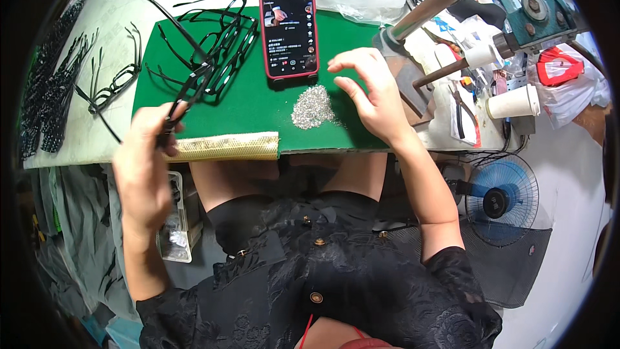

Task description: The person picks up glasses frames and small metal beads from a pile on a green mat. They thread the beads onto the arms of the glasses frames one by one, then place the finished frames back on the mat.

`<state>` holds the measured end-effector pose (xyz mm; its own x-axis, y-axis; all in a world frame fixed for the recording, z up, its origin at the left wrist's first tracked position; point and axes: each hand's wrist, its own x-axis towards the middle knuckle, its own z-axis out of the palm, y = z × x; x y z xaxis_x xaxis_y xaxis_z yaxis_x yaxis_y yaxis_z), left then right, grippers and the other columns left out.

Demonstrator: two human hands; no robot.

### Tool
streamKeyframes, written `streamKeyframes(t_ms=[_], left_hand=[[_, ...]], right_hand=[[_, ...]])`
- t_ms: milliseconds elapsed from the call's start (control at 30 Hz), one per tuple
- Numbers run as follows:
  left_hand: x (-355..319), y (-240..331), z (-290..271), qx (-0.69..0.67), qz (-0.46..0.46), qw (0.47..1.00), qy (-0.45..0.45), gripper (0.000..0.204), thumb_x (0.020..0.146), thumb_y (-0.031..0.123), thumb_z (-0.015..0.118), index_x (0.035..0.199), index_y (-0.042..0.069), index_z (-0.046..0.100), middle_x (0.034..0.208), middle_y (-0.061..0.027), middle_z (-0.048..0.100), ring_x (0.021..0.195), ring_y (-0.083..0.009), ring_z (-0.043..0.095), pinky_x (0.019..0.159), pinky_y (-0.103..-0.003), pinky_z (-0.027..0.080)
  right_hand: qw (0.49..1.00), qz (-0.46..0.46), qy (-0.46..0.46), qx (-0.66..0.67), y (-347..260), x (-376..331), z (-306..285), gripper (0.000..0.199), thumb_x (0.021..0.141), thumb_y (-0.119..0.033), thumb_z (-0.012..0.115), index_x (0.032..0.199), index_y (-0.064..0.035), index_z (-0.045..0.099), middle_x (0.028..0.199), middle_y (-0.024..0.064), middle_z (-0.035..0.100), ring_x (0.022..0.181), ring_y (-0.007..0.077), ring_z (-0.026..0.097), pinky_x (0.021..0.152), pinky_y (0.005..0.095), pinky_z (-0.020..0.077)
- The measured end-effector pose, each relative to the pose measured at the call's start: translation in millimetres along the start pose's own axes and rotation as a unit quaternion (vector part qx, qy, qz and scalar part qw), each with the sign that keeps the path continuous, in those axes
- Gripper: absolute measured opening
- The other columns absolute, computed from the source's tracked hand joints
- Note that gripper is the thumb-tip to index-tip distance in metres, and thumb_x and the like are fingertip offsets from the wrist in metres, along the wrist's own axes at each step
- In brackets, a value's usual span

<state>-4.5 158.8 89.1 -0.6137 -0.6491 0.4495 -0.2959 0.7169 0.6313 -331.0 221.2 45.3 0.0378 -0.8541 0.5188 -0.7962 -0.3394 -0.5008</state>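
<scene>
Left hand [143,161] pinching a thin black glasses frame [187,87], right hand [371,90] open, fingers curled above glittery screw pile [313,108], at six o'clock below a glossy phone [289,24], green mat [258,100] edge close.

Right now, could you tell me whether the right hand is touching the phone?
No, the right hand hovers beside the red-cased phone, above the green mat near the pile of tiny silver parts.

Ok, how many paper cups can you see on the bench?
2. One white paper cup lies on its side right of the green mat; another sits just above it. More may hide in the clutter.
</scene>
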Motion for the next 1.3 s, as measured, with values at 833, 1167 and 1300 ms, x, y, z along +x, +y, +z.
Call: streamKeyframes(t_ms=[833, 1167, 1300], left_hand=[[-4, -29, -34, -0.531, -0.050, 0.828, 0.172, 0.045, 0.088, 0.019, 0.052, 0.125, -0.004, 0.040, 0.082, -0.0095, 0.042, 0.056, -0.0096, 0.033, 0.044, -0.019, 0.028], [14, -7, 18, -0.236, -0.102, 0.949, 0.181, 0.064, 0.099, 0.054, 0.035, 0.135, 0.001, 0.035, 0.070, -0.0061, 0.050, 0.050, -0.0040, 0.037, 0.047, -0.015, 0.027], [15, -8, 24, -0.232, -0.085, 0.957, 0.153, 0.044, 0.101, 0.047, 0.038, 0.109, 0.004, 0.042, 0.073, -0.0069, 0.050, 0.053, -0.0051, 0.039, 0.048, -0.016, 0.028]], right_hand=[[1.000, 0.007, -0.001, -0.002, 20, 22, 8, 0.019, 0.084, -0.010, 0.062, 0.102, -0.0067, 0.060, 0.099, 0.0104, 0.062, 0.097, 0.0290, 0.057, 0.085, 0.0372, 0.0444], [0.990, 0.008, -0.123, -0.069, -7, -67, -10, 0.033, 0.076, -0.015, 0.072, 0.108, -0.0130, 0.068, 0.093, 0.0080, 0.057, 0.087, 0.0262, 0.057, 0.074, 0.0355, 0.0490], [0.989, -0.022, -0.111, -0.092, -4, -76, -16, 0.036, 0.072, -0.019, 0.074, 0.107, -0.0115, 0.068, 0.096, 0.0085, 0.057, 0.090, 0.0269, 0.056, 0.078, 0.0364, 0.0482]])
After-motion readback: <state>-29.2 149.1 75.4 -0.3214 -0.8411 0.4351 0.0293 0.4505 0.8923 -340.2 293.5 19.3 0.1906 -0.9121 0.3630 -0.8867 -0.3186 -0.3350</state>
